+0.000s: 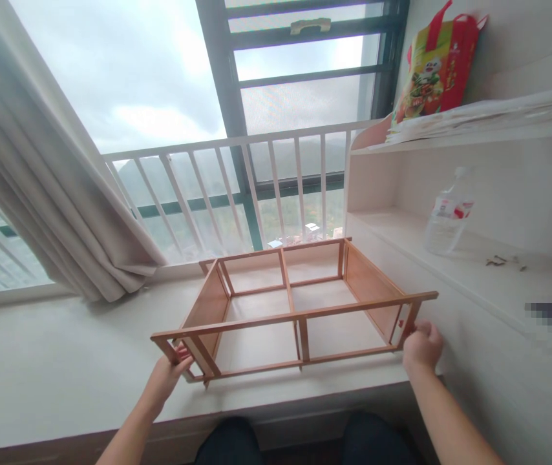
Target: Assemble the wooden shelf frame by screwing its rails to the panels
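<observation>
White window counter [53, 361] carries a slatted wooden rack frame [290, 303], its compartments bare. Left hand [169, 371] grips its near-left post; right hand [421, 345] closes round the near-right corner. A clear plastic bottle [445, 219] stands on the shelf [499, 278].

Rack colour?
Light orange-brown wood, the rack; head view shows it, held by left hand and right hand.

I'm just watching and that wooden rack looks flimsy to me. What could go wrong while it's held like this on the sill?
The wooden rack is held only at its near corners by the left hand and right hand, so its thin rails might twist. Its near edge sits close to the window sill edge, so it could slip off toward the knees. Swung right, it might knock the plastic bottle.
</observation>
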`<action>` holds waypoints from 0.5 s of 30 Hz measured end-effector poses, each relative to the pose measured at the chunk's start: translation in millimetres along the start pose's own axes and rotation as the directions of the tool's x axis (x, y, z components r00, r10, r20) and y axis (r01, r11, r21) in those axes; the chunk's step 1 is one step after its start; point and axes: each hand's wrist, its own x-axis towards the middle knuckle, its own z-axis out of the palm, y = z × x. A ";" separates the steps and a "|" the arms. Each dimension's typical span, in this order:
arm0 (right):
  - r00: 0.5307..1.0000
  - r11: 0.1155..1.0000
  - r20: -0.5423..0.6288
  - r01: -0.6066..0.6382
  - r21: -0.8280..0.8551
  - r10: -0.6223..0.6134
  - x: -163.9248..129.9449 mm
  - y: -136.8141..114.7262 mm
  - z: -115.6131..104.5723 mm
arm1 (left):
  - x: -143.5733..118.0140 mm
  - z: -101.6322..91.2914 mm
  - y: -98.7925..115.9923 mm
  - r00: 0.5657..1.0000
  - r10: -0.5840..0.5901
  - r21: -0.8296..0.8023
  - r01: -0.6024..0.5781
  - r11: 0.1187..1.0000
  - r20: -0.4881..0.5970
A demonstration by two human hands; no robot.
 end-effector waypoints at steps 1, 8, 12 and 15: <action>1.000 1.000 -0.006 -0.007 0.009 0.007 -0.8 -1.2 -1.1 | -0.6 -0.5 -1.0 1.000 0.006 0.001 -0.006 1.000 -0.015; 1.000 0.998 0.017 0.015 0.057 -0.016 -0.3 -9.8 -0.3 | -14.6 -3.6 4.9 0.999 0.021 0.017 -0.020 1.000 -0.035; 0.998 0.999 -0.025 0.051 0.017 -0.051 3.6 -19.0 2.2 | -24.5 1.3 13.9 0.999 -0.019 -0.002 0.019 1.000 0.035; 0.995 0.997 -0.055 0.078 -0.002 -0.078 3.5 -25.9 2.0 | -32.1 5.5 22.0 0.999 -0.049 -0.026 0.049 0.998 0.023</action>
